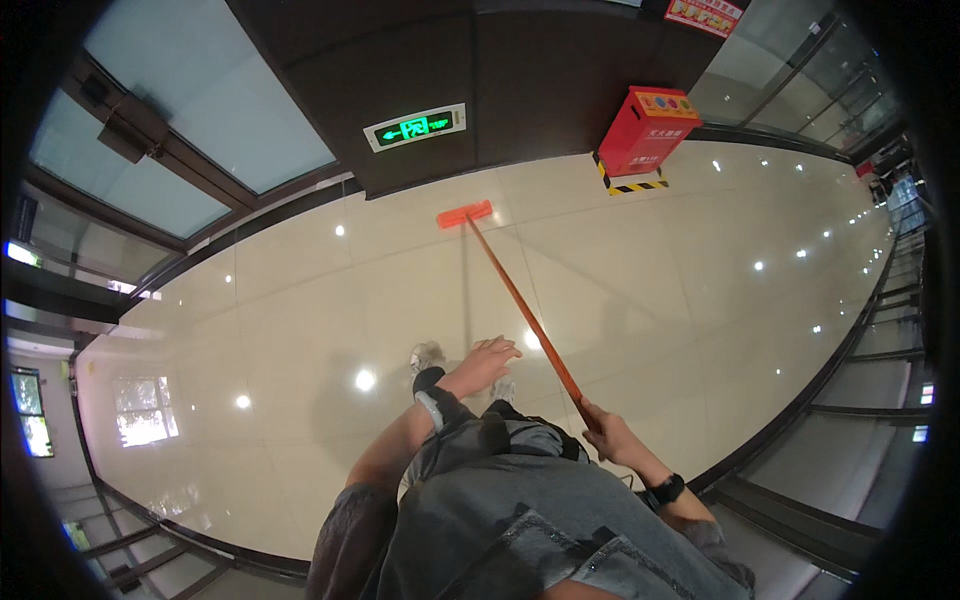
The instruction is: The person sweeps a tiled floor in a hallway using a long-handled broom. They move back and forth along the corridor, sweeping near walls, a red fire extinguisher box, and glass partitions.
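My right hand (616, 436) is closed around the upper end of a long reddish-brown mop handle (525, 311). The handle slants away from me across glossy cream floor tiles (300, 330) to a flat orange mop head (464, 214), which rests on the floor near the dark wall. In front of my body, my left hand (484, 364) hangs in the air with its fingers apart, holding nothing, to the left of the handle. My shoes show partly below it.
A red fire extinguisher box (646, 135) stands against the dark wall (555, 82), with black-and-yellow floor tape (637, 188) around its base. A lit green exit sign (415, 128) is on the wall. Glass doors (225, 97) stand at the upper left; framed glass panels line the right.
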`<control>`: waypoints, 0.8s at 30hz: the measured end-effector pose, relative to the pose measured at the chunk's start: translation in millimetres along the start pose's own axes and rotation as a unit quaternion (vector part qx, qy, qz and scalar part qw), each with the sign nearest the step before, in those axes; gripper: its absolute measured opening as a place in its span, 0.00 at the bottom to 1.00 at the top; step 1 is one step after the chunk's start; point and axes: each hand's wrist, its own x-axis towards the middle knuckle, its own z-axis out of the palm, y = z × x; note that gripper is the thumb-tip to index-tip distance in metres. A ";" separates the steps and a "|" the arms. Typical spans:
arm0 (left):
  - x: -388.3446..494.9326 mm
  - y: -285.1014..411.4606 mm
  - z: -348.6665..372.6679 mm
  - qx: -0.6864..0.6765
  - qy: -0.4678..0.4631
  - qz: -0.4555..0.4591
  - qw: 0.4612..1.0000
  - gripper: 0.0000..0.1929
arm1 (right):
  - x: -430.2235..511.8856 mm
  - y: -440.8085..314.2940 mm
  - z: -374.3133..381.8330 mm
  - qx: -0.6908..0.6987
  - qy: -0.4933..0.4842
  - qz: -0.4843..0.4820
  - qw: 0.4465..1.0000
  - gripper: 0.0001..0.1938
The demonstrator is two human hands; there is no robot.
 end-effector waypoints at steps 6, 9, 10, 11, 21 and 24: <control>19.7 -22.0 -31.1 -0.004 -0.061 0.020 0.998 0.22 | 36.6 -41.2 14.6 0.052 0.006 0.001 0.999 0.29; 16.2 -38.5 -51.8 0.000 -0.063 0.028 0.998 0.23 | 87.4 -61.3 24.4 0.050 0.014 -0.018 0.998 0.29; 15.1 -45.1 -59.7 0.003 -0.065 0.030 0.997 0.23 | 98.9 -68.3 29.4 0.056 0.020 -0.016 0.998 0.29; 13.9 -52.4 -68.1 -0.003 -0.057 0.029 0.998 0.23 | 110.9 -75.7 33.2 0.060 0.025 -0.016 0.998 0.30; 22.4 -97.6 -101.3 -0.023 -0.077 0.055 0.995 0.28 | 136.6 -114.0 62.4 0.044 0.060 0.054 0.996 0.31; 28.5 -106.1 -108.3 -0.005 -0.094 0.081 0.992 0.28 | 96.1 -129.0 69.7 0.033 0.049 0.041 0.997 0.31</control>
